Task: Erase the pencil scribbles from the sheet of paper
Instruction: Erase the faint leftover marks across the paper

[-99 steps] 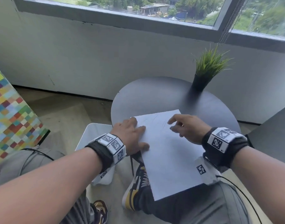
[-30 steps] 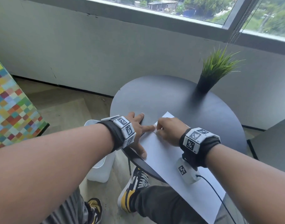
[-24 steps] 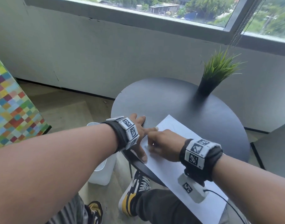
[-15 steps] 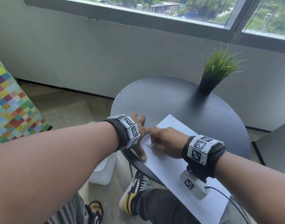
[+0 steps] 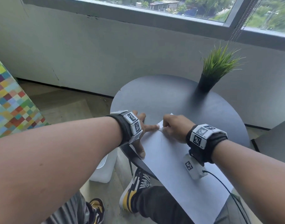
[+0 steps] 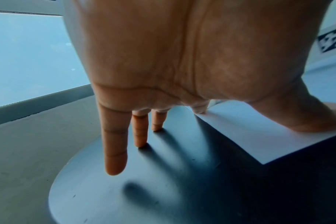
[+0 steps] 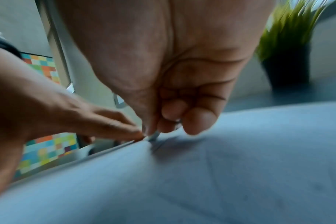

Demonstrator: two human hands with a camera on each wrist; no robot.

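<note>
A white sheet of paper (image 5: 171, 167) lies on the round dark table (image 5: 171, 97), its near end hanging over my lap. My left hand (image 5: 143, 126) lies spread flat: forefinger and thumb (image 6: 307, 121) press the paper's (image 6: 240, 133) left edge, and the other fingers rest on the table (image 6: 163, 189). My right hand (image 5: 174, 126) is curled and pinches a small pale eraser (image 7: 153, 136) against the sheet near its far left corner, beside the left forefinger. Faint pencil lines (image 7: 209, 163) show on the paper (image 7: 182, 189) below the fingers.
A potted grass plant (image 5: 208, 81) stands at the table's far right. A white bin (image 5: 104, 167) sits on the floor under the table's left edge. A chequered coloured panel (image 5: 9, 102) is at the left. A grey surface (image 5: 276, 139) is at the right.
Both hands have moved from the sheet's middle to its far left corner. In the last second my right hand shifts back and forth there, now slightly farther away. The left hand keeps pressing.
</note>
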